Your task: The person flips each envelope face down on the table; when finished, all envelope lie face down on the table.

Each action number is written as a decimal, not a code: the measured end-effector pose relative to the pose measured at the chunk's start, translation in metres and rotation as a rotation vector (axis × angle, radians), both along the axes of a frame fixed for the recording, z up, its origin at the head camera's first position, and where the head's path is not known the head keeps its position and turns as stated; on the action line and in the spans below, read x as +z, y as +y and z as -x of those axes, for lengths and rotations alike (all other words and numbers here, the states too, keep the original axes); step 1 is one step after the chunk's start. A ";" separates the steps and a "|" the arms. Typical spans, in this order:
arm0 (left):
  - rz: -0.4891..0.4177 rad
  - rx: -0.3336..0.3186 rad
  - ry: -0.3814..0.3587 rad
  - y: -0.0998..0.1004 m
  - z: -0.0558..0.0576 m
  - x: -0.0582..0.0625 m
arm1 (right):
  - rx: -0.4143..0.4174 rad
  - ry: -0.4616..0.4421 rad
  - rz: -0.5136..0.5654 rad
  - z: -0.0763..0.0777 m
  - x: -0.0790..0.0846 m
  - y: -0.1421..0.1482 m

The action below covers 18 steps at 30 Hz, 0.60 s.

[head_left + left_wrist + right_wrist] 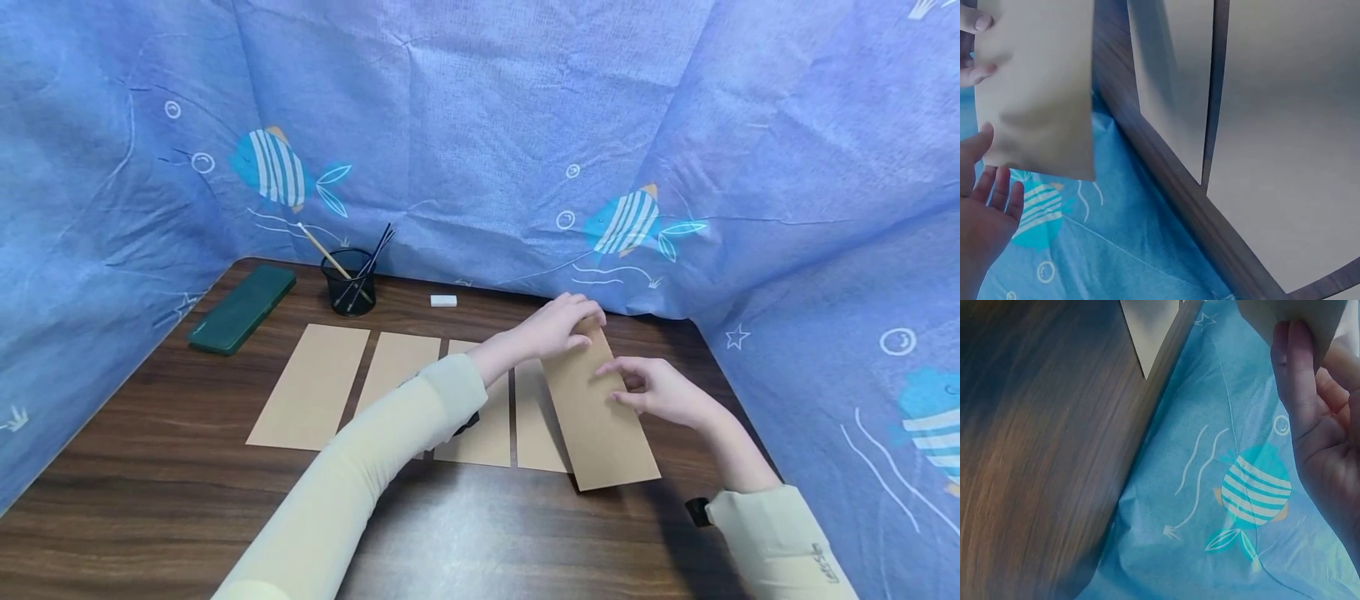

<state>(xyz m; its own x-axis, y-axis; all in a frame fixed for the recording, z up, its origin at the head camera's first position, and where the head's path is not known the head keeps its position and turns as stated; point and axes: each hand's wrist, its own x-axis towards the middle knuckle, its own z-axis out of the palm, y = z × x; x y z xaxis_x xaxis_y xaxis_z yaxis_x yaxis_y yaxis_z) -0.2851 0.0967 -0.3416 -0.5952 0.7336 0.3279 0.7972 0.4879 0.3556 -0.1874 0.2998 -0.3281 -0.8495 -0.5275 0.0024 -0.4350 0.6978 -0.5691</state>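
A stiff brown paper sheet [603, 442] is raised off the table at the right, tilted, and partly overlaps the rightmost flat sheet in the head view. My left hand [558, 327] grips its far end, thumb on the front face and fingers over the far edge. At the sheet's right long edge, my right hand [660, 390] pinches it, with fingertips [984, 22] showing on the face in the left wrist view. Behind the sheet, other right fingers [1300, 369] press its underside. Several matching brown sheets [311, 383] lie side by side; my left forearm hides parts of them.
A black mesh pen cup [351, 292] with thin sticks stands at the back left, beside a dark green case [243, 310]. A white eraser-like block [443, 301] lies near the back edge. Blue fish-print cloth [480, 150] walls the wooden table [112, 467] behind and at both sides.
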 end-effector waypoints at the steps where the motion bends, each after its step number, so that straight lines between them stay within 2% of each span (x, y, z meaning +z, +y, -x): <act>1: -0.007 -0.013 -0.004 0.000 0.000 -0.001 | -0.002 0.001 0.002 -0.002 0.002 0.000; 3: -0.022 -0.042 -0.016 0.000 -0.001 -0.003 | 0.000 -0.001 0.019 -0.002 0.003 0.003; 8: -0.033 -0.113 -0.027 -0.002 -0.004 -0.009 | -0.034 -0.045 0.048 0.007 -0.011 0.030; 13: 0.034 -0.134 -0.026 0.000 -0.010 -0.021 | -0.103 -0.049 0.041 0.010 -0.017 0.052; 18: 0.158 -0.172 -0.055 -0.001 -0.019 -0.041 | -0.177 -0.042 0.015 0.013 -0.026 0.068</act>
<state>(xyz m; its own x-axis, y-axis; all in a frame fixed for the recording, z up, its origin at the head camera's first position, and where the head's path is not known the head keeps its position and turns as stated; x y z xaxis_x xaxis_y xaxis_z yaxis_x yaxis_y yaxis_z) -0.2657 0.0960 -0.3826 -0.4713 0.8651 0.1716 0.8546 0.3998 0.3313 -0.2002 0.3674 -0.3544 -0.9286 -0.3699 -0.0283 -0.2818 0.7530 -0.5946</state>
